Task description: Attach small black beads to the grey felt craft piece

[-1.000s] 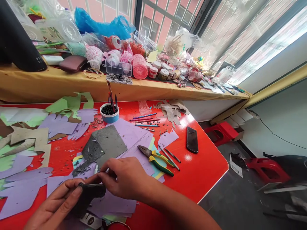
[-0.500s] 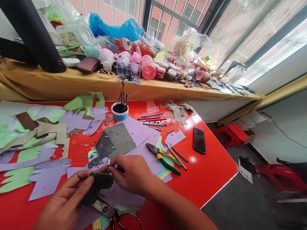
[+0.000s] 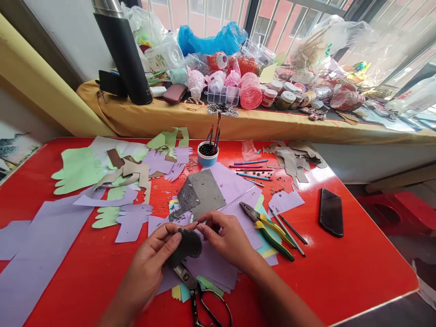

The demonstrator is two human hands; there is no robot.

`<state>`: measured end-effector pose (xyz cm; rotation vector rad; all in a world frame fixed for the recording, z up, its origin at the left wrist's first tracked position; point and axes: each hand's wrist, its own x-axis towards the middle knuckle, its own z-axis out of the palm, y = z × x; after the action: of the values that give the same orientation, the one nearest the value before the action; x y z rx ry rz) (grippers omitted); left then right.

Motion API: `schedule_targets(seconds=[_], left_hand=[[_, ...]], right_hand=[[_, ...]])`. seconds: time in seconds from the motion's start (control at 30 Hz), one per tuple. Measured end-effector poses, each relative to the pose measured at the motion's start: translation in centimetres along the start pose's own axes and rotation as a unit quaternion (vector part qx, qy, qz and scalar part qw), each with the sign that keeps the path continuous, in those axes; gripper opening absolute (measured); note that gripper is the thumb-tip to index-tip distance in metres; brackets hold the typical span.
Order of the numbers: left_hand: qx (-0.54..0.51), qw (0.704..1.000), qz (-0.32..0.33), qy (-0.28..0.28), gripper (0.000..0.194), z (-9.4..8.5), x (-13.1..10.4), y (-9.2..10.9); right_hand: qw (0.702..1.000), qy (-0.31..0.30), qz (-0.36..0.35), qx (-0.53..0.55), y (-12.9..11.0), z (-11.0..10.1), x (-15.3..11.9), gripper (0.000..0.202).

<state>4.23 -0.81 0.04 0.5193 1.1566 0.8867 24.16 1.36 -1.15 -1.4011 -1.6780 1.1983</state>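
Observation:
My left hand is closed on a dark grey piece, thumb on top and fingers behind it. Its material is unclear; the edge looks rough, and a small round spot shows near its right side. At its upper edge, the thumb and forefinger of my right hand pinch together, and what lies between them is too small to make out. Partly under the dark piece lie scissors, handles toward me. Just beyond my hands, a dark grey sheet with crumbled scraps rests on purple paper.
Pliers with yellow-green handles lie right of my hands, beside two thin rods. Further right is a phone. A blue-white cup holds brushes. Purple and green paper cutouts spread leftward. Jars, bags and a black bottle crowd the sill.
The view has swung left, so the table and sill sit further right in the picture. Both hands stay at the dark piece, which now shows more of its face.

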Motion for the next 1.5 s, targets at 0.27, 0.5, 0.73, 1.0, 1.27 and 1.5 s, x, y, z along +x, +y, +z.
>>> schedule_targets(seconds=[0.27,0.5,0.73,1.0,1.27,1.5], left_hand=[[0.054,0.997,0.038,-0.042,0.038,-0.44,0.05,-0.43],[0.101,0.991,0.069,-0.047,0.029,0.2,-0.56,-0.48],[0.089,0.991,0.086,-0.05,0.034,0.25,-0.47,-0.72],[0.088,0.989,0.104,-0.056,0.034,0.2,-0.61,-0.5],[0.045,0.994,0.078,-0.067,0.034,-0.02,-0.36,-0.59],[0.056,0.993,0.086,-0.064,0.038,-0.34,0.07,-0.88]], right_hand=[[0.999,-0.001,0.018,0.04,0.29,0.31,-0.06,0.015],[0.993,0.01,0.036,0.115,0.83,0.48,0.01,0.014],[0.989,0.001,0.039,0.14,0.54,0.33,0.03,0.017],[0.988,0.002,0.032,0.148,0.55,0.38,-0.12,0.018],[0.979,-0.023,0.033,0.2,0.59,0.38,-0.06,0.02],[0.985,-0.026,0.034,0.168,0.8,0.48,-0.16,0.022]])
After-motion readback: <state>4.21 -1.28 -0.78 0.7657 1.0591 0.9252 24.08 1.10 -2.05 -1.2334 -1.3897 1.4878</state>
